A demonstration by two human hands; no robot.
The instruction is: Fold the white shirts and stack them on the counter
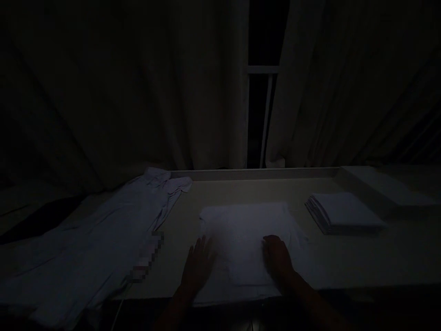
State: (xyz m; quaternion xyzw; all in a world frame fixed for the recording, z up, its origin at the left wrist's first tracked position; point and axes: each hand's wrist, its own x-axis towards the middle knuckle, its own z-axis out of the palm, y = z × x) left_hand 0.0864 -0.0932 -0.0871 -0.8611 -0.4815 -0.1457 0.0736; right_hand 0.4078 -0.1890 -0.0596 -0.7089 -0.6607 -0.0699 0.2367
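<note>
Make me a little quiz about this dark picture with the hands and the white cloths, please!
1. True or false: both hands lie flat on the white cloth in the middle of the table.
2. Which side of the table holds the neat folded stack: A) the person's left, B) the person's right, C) neither?
3. What lies spread out loose beyond the left hand?

Key
1. True. The left hand rests on the cloth's left edge, the right hand further in, palms down.
2. B.
3. A long pale garment, unfolded, running off the near left corner.
</note>
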